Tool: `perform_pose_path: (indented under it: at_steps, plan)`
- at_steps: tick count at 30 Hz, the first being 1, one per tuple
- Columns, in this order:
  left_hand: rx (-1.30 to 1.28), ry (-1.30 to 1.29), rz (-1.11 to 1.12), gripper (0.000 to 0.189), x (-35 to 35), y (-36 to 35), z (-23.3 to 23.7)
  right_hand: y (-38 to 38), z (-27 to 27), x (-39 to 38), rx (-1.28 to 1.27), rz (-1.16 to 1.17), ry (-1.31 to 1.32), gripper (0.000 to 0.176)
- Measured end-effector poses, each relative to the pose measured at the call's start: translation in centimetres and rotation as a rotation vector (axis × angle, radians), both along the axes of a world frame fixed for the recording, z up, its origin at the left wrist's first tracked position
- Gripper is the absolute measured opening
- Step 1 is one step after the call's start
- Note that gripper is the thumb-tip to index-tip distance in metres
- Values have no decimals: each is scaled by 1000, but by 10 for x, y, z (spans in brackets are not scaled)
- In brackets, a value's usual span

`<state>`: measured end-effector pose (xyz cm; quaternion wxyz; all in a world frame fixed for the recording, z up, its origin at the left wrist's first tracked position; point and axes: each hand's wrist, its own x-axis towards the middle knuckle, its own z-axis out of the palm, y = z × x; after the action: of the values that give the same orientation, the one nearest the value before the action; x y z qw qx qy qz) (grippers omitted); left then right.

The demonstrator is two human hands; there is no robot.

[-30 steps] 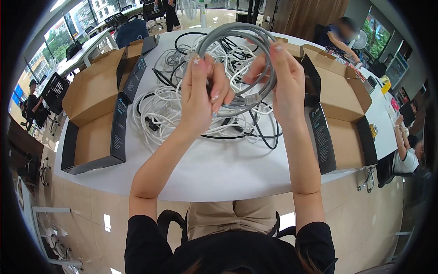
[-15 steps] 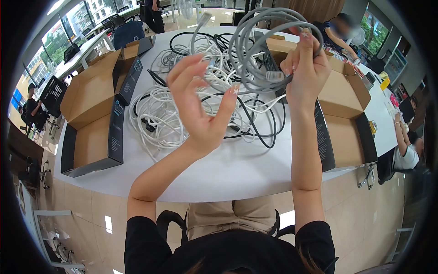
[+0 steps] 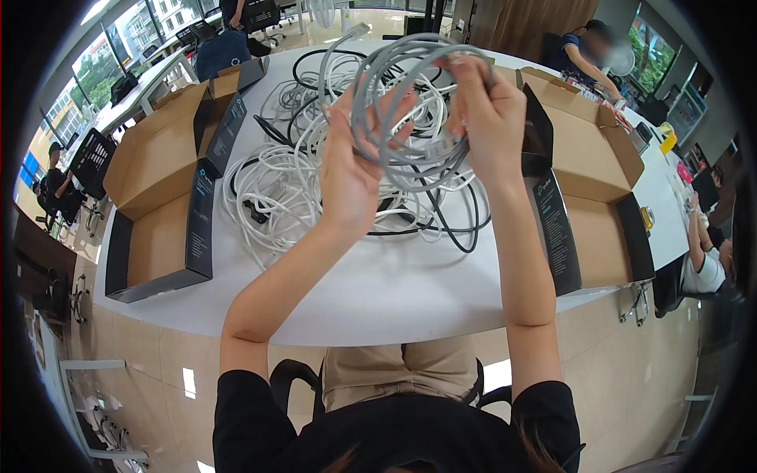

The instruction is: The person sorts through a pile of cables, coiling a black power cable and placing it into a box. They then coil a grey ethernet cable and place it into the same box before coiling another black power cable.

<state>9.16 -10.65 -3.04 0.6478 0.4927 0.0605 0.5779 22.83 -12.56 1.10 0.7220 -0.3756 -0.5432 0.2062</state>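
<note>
- 2 hands up above the near half of the table (image 3: 378, 292), both on 1 grey cable coil (image 3: 414, 177), which is held in the air and not touching the table.
- left hand (image 3: 347, 169): fingers curled shut around the coil's left side, back of hand toward the camera.
- right hand (image 3: 490, 130): fingers pinched shut on the coil's upper right, several loops bunched in the grip.
- 1 loose plug end (image 3: 356, 31) sticks up from the coil's top left.
- Table middle, under the coil: tangle of white cables (image 3: 272, 201) with black cables (image 3: 465, 229) mixed in, lying flat.
- Table's left edge: open cardboard box (image 3: 154, 169), flaps up.
- Table's right edge: second open box (image 3: 591, 158), flaps up.
- Table's far right corner: a seated person (image 3: 583, 55); another person's arm (image 3: 698, 236) just past the right edge.
</note>
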Motion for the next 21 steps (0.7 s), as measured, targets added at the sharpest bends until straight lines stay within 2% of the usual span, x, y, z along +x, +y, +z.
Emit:
perform_pose_path:
  at_steps: [2,6,9,10,13,14,16,19,21]
  plan:
    - [-42,66,-50,62,-11,8,-8,1,-2,-2,-108,36,-124,24]
    - [-42,186,-91,70,-10,7,-7,6,-8,2,-101,-197,-427,26]
    - [-137,49,-249,73,-2,1,-15,12,-13,15,-74,-273,-569,26]
    - [-92,53,-263,69,1,-3,-15,10,-12,18,-83,-282,-590,26]
    - [32,326,-13,62,2,-17,-14,4,-16,18,-127,-320,-647,24]
    - [17,314,-1,51,0,-15,-20,-1,-17,15,-193,-269,-603,22]
    - [-28,374,-74,42,-20,-19,-25,-21,-22,3,-332,-158,-510,18]
    - [-55,395,-129,38,-40,-37,-42,-54,-46,-3,-469,94,-393,16]
    - [-75,364,-237,40,-59,-51,-56,-78,-65,-6,-510,163,-439,16]
